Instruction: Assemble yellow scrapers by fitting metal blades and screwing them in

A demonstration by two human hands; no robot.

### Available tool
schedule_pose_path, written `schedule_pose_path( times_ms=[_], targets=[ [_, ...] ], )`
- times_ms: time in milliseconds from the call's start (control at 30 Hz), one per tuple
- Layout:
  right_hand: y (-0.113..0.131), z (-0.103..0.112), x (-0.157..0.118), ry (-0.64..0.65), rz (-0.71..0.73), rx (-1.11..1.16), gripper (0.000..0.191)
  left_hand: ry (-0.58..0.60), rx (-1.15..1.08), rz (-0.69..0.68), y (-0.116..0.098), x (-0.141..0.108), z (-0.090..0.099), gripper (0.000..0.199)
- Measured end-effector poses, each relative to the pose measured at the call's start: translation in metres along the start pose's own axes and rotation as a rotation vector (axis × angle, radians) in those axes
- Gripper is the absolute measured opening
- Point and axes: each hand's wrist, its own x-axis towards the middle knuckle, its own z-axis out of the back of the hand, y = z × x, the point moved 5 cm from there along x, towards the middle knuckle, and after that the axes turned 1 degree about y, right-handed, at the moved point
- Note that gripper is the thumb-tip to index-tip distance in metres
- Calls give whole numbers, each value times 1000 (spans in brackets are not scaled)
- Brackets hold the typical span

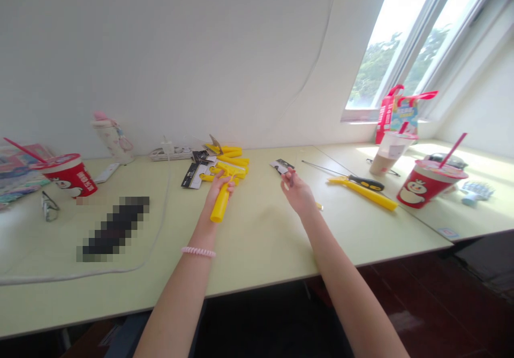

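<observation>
My left hand (223,186) is closed around a yellow scraper (220,203) with a thick round handle and a wide head, its handle end pointing toward me. Just behind it lie several yellow-handled tools (235,161) and black-and-white cards (193,174). My right hand (297,189) is raised over the table with its fingers pinched together. Something small and dark shows at the fingertips, too small to name. Beyond those fingers is another black-and-white card (283,165). A small yellow-tipped piece (319,206) lies partly hidden beside my right wrist.
To the right lie a screwdriver (366,183) and a yellow scraper (371,195), near a red cup (428,184) and a clear drink cup (391,154). Leftward are another red cup (74,177), a bottle (113,138), glasses (48,207), a white cable (155,245) and a power strip (172,154).
</observation>
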Motion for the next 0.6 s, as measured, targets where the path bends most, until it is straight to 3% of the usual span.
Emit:
schedule_pose_path(
  times_ms=[133, 233, 367, 600],
  targets=[
    [-25, -39, -9, 202, -48, -44, 18, -13, 28, -5, -1, 2, 3, 38],
    [-45, -67, -18, 331, -90, -299, 6, 11, 68, 8, 1, 4, 6, 41],
    [-54, -94, -29, 470, -6, -555, 15, 4, 104, 11, 1, 6, 12, 42],
    [-64, -122, -30, 455, 114, -866, 14, -1, 8, -25, -3, 6, 12, 40]
  ],
)
